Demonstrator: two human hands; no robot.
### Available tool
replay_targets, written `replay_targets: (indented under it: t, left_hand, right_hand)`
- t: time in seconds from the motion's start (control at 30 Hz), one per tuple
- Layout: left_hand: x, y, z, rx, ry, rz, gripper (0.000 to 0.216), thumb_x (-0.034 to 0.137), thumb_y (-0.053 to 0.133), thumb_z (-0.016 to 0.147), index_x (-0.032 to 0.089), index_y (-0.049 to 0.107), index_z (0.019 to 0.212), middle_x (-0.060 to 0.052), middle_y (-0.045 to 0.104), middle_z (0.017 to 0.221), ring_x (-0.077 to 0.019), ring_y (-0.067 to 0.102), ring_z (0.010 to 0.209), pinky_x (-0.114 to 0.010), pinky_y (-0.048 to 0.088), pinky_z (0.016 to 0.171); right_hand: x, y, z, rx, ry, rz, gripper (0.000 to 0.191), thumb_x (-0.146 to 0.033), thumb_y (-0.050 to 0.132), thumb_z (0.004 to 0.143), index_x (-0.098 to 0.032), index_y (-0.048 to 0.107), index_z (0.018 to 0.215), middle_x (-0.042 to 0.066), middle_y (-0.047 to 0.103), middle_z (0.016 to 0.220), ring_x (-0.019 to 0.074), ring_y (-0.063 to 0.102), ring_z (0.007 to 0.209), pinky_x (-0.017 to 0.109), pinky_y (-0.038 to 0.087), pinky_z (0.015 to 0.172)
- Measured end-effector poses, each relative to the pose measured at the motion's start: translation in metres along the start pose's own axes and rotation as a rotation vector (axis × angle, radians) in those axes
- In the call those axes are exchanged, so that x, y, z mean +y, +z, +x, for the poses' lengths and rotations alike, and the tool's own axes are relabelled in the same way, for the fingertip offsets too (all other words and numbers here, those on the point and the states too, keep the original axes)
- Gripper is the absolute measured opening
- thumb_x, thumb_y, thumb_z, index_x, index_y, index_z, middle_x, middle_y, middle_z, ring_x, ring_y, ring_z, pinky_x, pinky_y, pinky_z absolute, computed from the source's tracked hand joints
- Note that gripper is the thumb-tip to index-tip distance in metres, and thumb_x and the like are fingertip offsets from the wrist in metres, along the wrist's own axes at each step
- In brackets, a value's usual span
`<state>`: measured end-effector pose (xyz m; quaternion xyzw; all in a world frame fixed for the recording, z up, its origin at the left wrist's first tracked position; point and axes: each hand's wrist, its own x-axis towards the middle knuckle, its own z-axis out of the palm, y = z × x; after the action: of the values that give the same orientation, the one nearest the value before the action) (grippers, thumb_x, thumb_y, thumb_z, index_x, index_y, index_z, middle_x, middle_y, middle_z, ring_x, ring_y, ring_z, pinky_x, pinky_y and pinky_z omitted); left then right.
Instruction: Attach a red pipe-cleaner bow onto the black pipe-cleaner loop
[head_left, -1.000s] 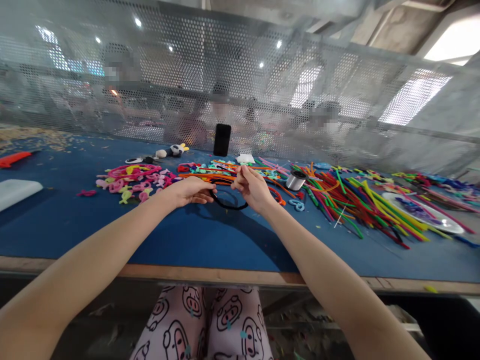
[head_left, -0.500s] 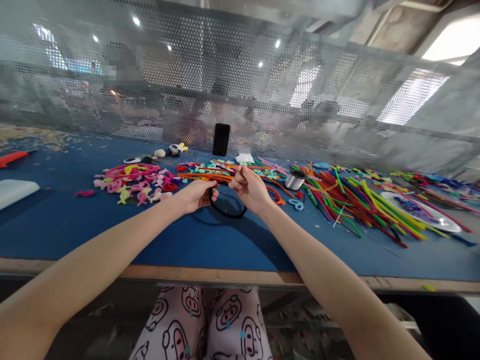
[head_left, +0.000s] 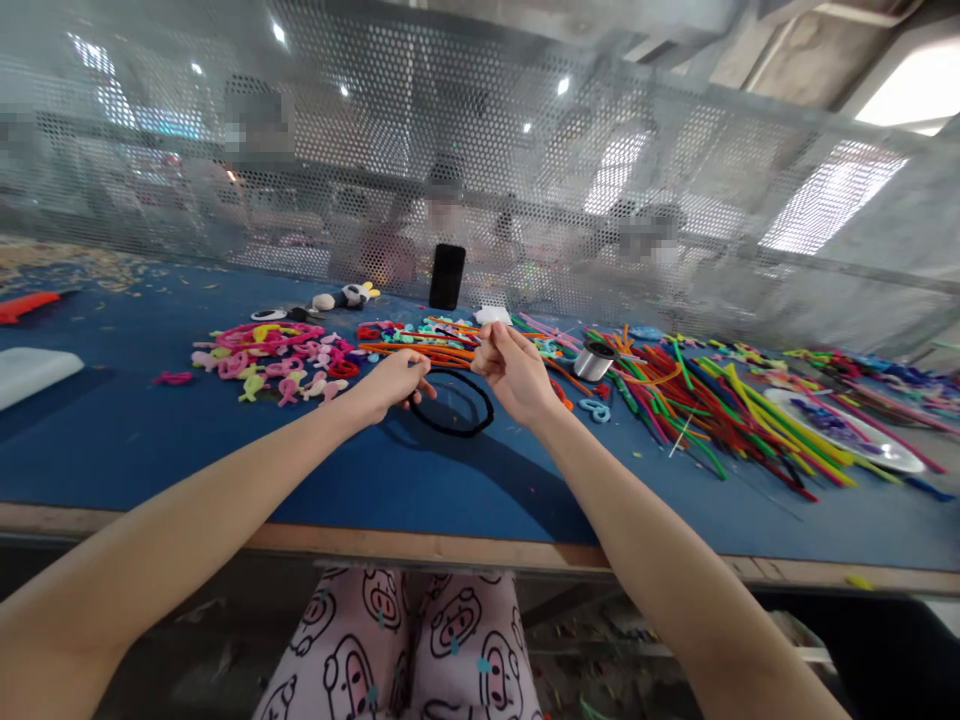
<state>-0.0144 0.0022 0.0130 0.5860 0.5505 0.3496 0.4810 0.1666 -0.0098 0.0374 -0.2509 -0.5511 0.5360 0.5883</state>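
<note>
A black fuzzy pipe cleaner (head_left: 454,434) is bent into a wide loop just above the blue table top. My left hand (head_left: 401,383) is closed on the loop's left side, fingertips pinching it. To the right of the loop, my right hand (head_left: 517,368) is raised with its fingers curled into a pinch. Whatever sits between those fingertips is too small to make out. Behind both hands lie orange pipe cleaners (head_left: 429,354). Close to the right hand stands a spool of thin wire (head_left: 594,362), and a light blue twisted piece (head_left: 596,410) lies near it.
Pink and yellow twisted pieces (head_left: 285,362) are heaped at left. Loose coloured pipe cleaners (head_left: 720,420) spread at right, by a silver plate (head_left: 900,457). A black phone (head_left: 447,277) stands against the perforated screen (head_left: 510,230). People sit behind it.
The black loop now shows as a fuller ring, its far side visible between the hands. My right hand has shifted slightly right, and the left fingers have loosened a little.
</note>
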Motion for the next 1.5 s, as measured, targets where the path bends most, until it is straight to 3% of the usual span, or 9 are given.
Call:
replay_targets:
  t: [0.1,0.2,0.33,0.53,0.8,1.0,1.3,1.4,1.5]
  left_hand:
    - [0.001,0.0,-0.002,0.079,0.414,0.245,0.041,0.051,0.058,0.09,0.019,0.063,0.115,-0.013,0.071,0.119,-0.0255,0.068,0.103,-0.032,0.052,0.083]
    - [0.0,0.001,-0.005,-0.014,0.691,0.38,0.074,0.061,0.069,0.078,0.019,0.054,0.137,-0.014,0.048,0.153,-0.032,0.04,0.143,-0.041,0.031,0.117]
    - [-0.004,0.007,-0.009,-0.199,0.688,0.411,0.107,0.063,0.081,0.064,0.019,0.037,0.151,-0.017,0.036,0.16,-0.035,0.034,0.147,-0.045,0.025,0.121]
    - [-0.007,0.018,-0.014,-0.337,0.613,0.491,0.102,0.061,0.084,0.058,0.019,0.046,0.143,-0.018,0.053,0.145,-0.0405,0.042,0.14,-0.054,0.027,0.118]
    - [-0.014,0.019,-0.009,-0.344,0.668,0.515,0.088,0.065,0.081,0.059,0.02,0.053,0.13,-0.019,0.059,0.138,-0.0411,0.054,0.129,-0.049,0.038,0.109]
    - [-0.018,0.021,0.001,-0.377,0.673,0.568,0.1,0.067,0.081,0.059,0.017,0.047,0.14,-0.021,0.052,0.148,-0.0415,0.049,0.136,-0.053,0.032,0.114]
    - [-0.018,0.025,0.003,-0.376,0.623,0.428,0.118,0.057,0.09,0.048,0.015,0.04,0.146,-0.025,0.044,0.154,-0.0392,0.045,0.141,-0.05,0.032,0.117]
    - [-0.018,0.025,0.002,-0.409,0.627,0.423,0.118,0.056,0.09,0.05,0.015,0.037,0.147,-0.025,0.043,0.154,-0.0394,0.044,0.141,-0.051,0.033,0.117]
    - [-0.018,0.026,0.002,-0.409,0.663,0.452,0.116,0.057,0.09,0.05,0.014,0.039,0.146,-0.024,0.049,0.149,-0.0406,0.049,0.136,-0.052,0.039,0.112]
  right_hand:
    - [0.0,0.002,-0.001,0.003,-0.014,-0.052,0.029,-0.049,0.063,0.091,-0.023,0.059,0.079,-0.007,0.021,0.059,0.0111,0.02,0.052,0.028,0.026,0.052]
    - [0.001,0.004,-0.002,-0.011,0.001,-0.081,0.031,-0.051,0.064,0.09,-0.022,0.058,0.078,-0.008,0.022,0.058,0.0105,0.02,0.052,0.027,0.026,0.051]
    - [0.004,0.005,-0.004,-0.099,0.066,-0.022,0.032,-0.051,0.069,0.086,-0.021,0.06,0.08,-0.008,0.024,0.058,0.0095,0.023,0.052,0.026,0.027,0.052]
    - [0.005,0.004,-0.008,-0.182,0.178,-0.042,0.034,-0.051,0.071,0.084,-0.018,0.064,0.082,-0.008,0.031,0.059,0.0084,0.026,0.053,0.025,0.029,0.052]
    - [-0.003,0.007,-0.01,-0.179,0.178,-0.057,0.031,-0.048,0.07,0.087,-0.017,0.065,0.084,-0.009,0.03,0.057,0.0076,0.026,0.051,0.025,0.03,0.052]
    - [-0.004,0.009,-0.008,-0.133,0.03,-0.226,0.035,-0.052,0.065,0.089,-0.018,0.068,0.083,-0.004,0.037,0.061,0.0102,0.031,0.057,0.026,0.027,0.052]
    - [0.005,0.005,-0.004,-0.048,-0.152,-0.458,0.034,-0.051,0.056,0.095,-0.021,0.067,0.082,0.001,0.057,0.081,0.0133,0.049,0.076,0.027,0.041,0.073]
    - [0.002,0.009,-0.003,-0.049,-0.143,-0.336,0.033,-0.052,0.059,0.093,-0.022,0.063,0.081,0.001,0.056,0.081,0.0134,0.052,0.078,0.028,0.044,0.077]
    - [-0.002,0.016,-0.005,-0.117,0.01,-0.107,0.035,-0.056,0.064,0.089,-0.023,0.056,0.081,-0.006,0.039,0.063,0.0098,0.042,0.056,0.025,0.041,0.056]
